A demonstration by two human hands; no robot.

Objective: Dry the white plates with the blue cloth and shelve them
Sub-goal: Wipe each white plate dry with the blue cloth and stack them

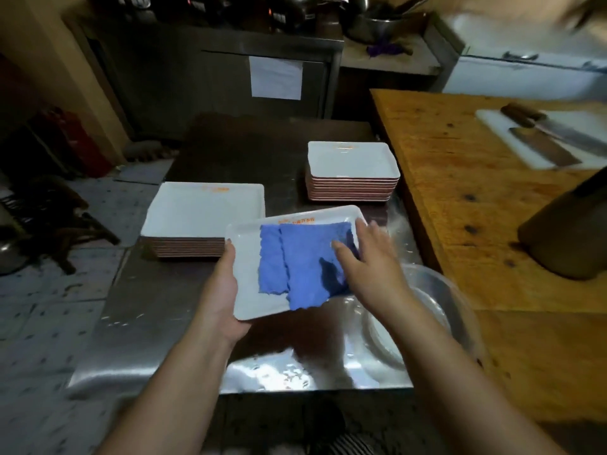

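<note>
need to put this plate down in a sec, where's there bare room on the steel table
Bare steel lies on the steel table on its left, nearer than the larger plate stack, and between that stack and the smaller plate stack. The near right is crowded: a clear bowl sits under the right hand. The left hand holds the plate.

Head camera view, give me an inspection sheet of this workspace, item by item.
Surface: steel counter, wet-looking sheen near its front edge.
Job's things: white plate held tilted above the counter; blue cloth spread on it; two plate stacks, left stack and far stack.
Clutter: clear bowl at the counter's right end.
Hands: left hand grips the plate's left edge; right hand presses the cloth with straight fingers.
Cables: nothing seen.
Surroundings: wooden table at right with two cleavers on a white board.
</note>
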